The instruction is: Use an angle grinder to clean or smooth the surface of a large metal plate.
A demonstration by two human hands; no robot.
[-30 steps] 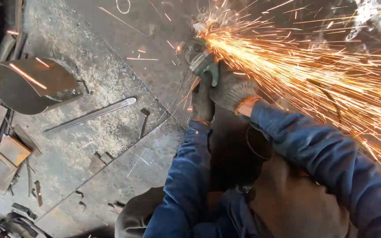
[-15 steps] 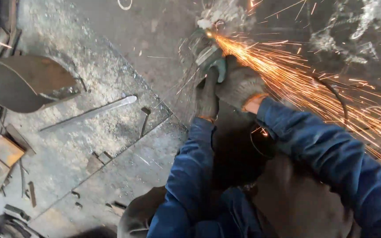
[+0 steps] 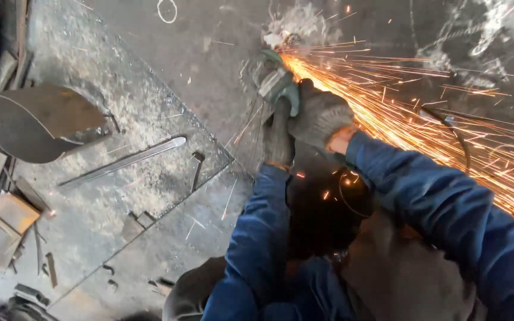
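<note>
At the far left of the frame a curved metal plate (image 3: 37, 122) rests on the dusty steel sheet (image 3: 120, 196), with a long flat bar (image 3: 123, 161) lying loose just right of it and small offcuts (image 3: 4, 223) at the lower left. In the upper middle the angle grinder (image 3: 272, 77) is pressed to the dark steel surface (image 3: 209, 41), the gloved left hand (image 3: 279, 139) wrapped around its body and the gloved right hand (image 3: 322, 116) closed on its handle. Judging by the sparks (image 3: 435, 131) streaming toward the right edge, grinding is under way, not finished; a pale ground patch (image 3: 301, 24) shows above the disc, and chalk marks (image 3: 489, 30) at the upper right look untouched.
</note>
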